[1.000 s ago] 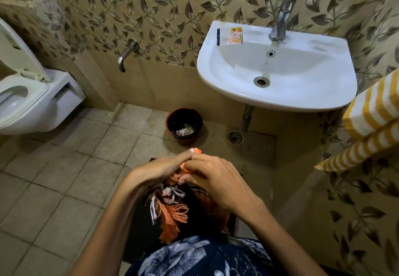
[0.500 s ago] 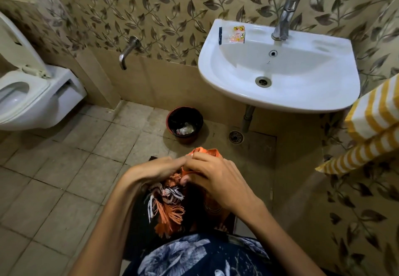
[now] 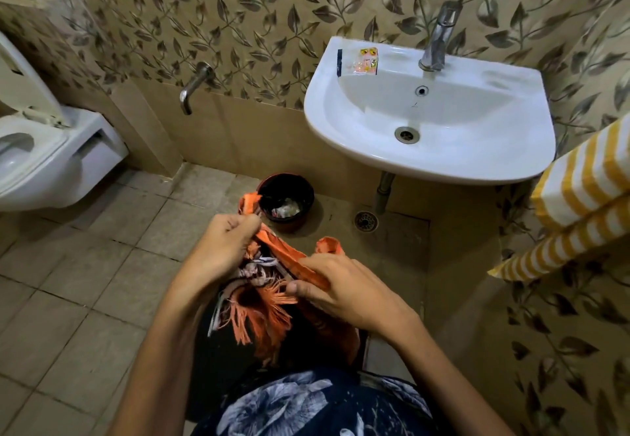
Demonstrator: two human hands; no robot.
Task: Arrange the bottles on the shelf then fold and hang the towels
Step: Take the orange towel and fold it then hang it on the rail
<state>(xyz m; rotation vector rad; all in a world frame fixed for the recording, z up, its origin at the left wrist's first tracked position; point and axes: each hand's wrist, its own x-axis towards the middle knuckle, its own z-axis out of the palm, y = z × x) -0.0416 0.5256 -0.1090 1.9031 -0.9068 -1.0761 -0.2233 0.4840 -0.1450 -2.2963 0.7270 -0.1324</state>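
Leaf-patterned wall (image 3: 272,9); beige tiled floor (image 3: 85,265); white sink (image 3: 443,149); toilet (image 3: 51,162) left.

Both bare forearms reach forward from the bottom of the view and converge toward the middle; the left hand (image 3: 223,248) sits higher and further forward, curled into a loose fist with its knuckles up and fingers pinched closed on the orange towel (image 3: 289,261); the right hand (image 3: 347,290) lies lower and to the right, back of the hand up, fingers bent, thumb pressed against the same cloth; the two hands are near but apart.
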